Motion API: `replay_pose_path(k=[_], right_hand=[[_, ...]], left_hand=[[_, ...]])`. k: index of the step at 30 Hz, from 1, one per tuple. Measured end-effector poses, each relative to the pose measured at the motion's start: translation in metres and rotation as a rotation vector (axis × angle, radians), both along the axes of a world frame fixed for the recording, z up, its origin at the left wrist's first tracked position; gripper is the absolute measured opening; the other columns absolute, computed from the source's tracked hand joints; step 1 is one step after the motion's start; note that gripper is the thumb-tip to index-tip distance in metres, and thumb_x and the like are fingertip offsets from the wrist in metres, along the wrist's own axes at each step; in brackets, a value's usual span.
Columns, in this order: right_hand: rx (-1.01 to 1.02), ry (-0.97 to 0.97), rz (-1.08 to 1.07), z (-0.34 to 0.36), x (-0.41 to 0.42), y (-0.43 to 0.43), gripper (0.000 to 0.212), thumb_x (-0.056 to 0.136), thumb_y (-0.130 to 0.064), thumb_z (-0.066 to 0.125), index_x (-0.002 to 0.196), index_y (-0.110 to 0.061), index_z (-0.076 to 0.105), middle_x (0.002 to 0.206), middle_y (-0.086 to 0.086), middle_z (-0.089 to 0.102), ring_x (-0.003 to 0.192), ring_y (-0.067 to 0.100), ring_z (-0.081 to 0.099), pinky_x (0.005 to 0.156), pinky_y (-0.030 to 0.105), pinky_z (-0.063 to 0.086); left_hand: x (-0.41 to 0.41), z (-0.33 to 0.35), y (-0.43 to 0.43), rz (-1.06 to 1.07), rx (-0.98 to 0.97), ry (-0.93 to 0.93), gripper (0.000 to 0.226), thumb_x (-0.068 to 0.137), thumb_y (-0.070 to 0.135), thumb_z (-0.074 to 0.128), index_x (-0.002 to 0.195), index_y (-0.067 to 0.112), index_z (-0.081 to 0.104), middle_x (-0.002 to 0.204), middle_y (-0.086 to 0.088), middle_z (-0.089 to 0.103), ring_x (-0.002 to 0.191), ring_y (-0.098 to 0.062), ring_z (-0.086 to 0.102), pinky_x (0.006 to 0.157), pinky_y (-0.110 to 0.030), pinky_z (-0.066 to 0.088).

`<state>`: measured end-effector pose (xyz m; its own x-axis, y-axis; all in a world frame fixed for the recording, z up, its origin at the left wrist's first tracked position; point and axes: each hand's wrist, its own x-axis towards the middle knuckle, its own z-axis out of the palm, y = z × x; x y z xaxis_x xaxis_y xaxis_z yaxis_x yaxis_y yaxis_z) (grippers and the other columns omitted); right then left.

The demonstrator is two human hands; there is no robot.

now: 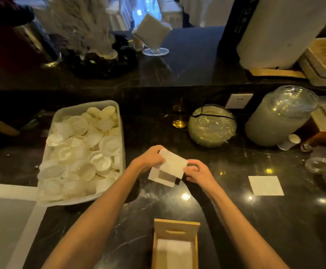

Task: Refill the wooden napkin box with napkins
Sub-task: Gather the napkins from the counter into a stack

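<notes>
We grip a napkin pack [168, 167] between left hand [150, 158] and right hand [197, 171], above the desk [255, 220], beyond the wooden napkin box [175, 228]

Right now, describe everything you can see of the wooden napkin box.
The wooden napkin box is pale, unfinished-looking wood, rectangular and open-topped. Its far end panel stands taller than the side walls and has a slot handle cut through it. It sits upright on the dark marble counter at the bottom of the view, its near end cut off. White napkins lie flat inside. Neither hand touches it.
</notes>
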<state>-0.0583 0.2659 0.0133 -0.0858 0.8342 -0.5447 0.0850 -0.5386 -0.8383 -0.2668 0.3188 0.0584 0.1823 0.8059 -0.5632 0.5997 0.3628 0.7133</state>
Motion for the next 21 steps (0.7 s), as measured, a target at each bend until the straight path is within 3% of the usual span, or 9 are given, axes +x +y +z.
replay_pose_path(k=[7,9,12,17,21], right_hand=[[0.019,-0.166,0.082,-0.027,-0.043,0.005,0.025,0.09,0.006,0.061,0.112,-0.003,0.058,0.085,0.008,0.056,0.071,0.014,0.059,0.055,0.018,0.056],[0.092,-0.282,0.121,-0.036,-0.044,0.004,0.022,0.087,0.005,0.062,0.104,-0.008,0.062,0.079,0.005,0.058,0.071,0.018,0.06,0.06,0.024,0.055],[0.141,-0.406,0.171,-0.045,-0.045,0.001,0.022,0.086,-0.002,0.065,0.099,-0.021,0.064,0.086,0.0,0.066,0.079,0.02,0.066,0.073,0.036,0.056],[0.214,-0.477,0.171,-0.053,-0.047,-0.003,0.019,0.088,-0.008,0.066,0.101,-0.021,0.066,0.095,-0.001,0.065,0.078,0.011,0.063,0.07,0.027,0.057],[0.228,-0.489,0.157,-0.055,-0.047,-0.007,0.017,0.091,-0.008,0.064,0.105,-0.019,0.065,0.094,-0.004,0.06,0.074,0.009,0.059,0.061,0.013,0.05]], left_hand=[[-0.012,-0.041,-0.023,0.113,-0.022,0.144,0.04,0.082,-0.013,0.045,0.119,-0.001,0.057,0.126,-0.022,0.058,0.114,-0.03,0.055,0.092,-0.034,0.046],[-0.007,-0.05,-0.027,0.102,-0.024,0.226,0.037,0.086,-0.004,0.05,0.122,0.005,0.054,0.128,-0.018,0.056,0.119,-0.033,0.051,0.097,-0.037,0.043],[0.003,-0.058,-0.03,0.064,0.033,0.344,0.042,0.09,0.007,0.057,0.13,0.014,0.048,0.136,-0.015,0.042,0.126,-0.033,0.037,0.102,-0.036,0.037],[0.012,-0.059,-0.03,0.092,-0.01,0.476,0.064,0.087,0.006,0.065,0.141,0.017,0.034,0.143,-0.017,0.027,0.129,-0.037,0.033,0.104,-0.041,0.037],[0.005,-0.062,-0.028,0.208,-0.174,0.423,0.071,0.081,0.009,0.071,0.136,0.02,0.028,0.137,-0.016,0.041,0.125,-0.036,0.045,0.104,-0.042,0.044]])
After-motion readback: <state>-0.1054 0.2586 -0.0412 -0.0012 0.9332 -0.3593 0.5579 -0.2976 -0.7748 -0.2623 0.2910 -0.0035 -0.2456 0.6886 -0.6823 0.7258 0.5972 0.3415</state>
